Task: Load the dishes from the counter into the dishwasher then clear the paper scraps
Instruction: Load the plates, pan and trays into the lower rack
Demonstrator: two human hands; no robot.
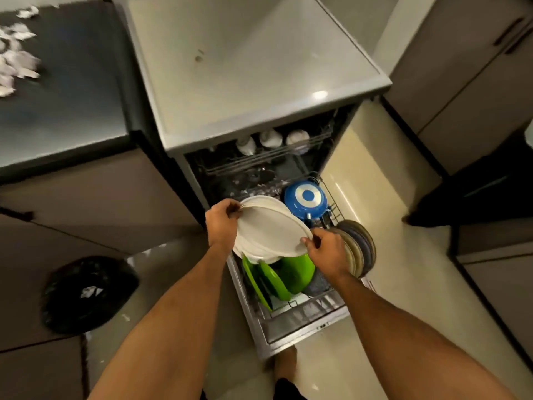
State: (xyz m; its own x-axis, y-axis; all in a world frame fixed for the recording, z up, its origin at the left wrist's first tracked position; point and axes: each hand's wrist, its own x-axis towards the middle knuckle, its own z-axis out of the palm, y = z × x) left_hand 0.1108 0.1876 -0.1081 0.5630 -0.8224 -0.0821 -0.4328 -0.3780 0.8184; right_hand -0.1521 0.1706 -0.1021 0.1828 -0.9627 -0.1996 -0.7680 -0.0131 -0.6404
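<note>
I hold a stack of white plates (269,229) over the pulled-out lower rack (305,306) of the open dishwasher. My left hand (222,223) grips the stack's far left rim, and my right hand (327,252) grips its near right rim. Under the plates stand green dishes (291,277). A blue pot (305,199) sits at the rack's far end, and brown plates (357,246) stand on edge along its right side. White cups (271,138) sit in the upper rack. Torn paper scraps (17,53) lie on the dark counter at the far left.
The dishwasher's grey top (248,67) reaches over the upper rack. A bin with a black bag (86,293) stands on the floor to the left, with scraps in it. Cabinets (476,82) line the right side. My foot (285,362) is by the open door.
</note>
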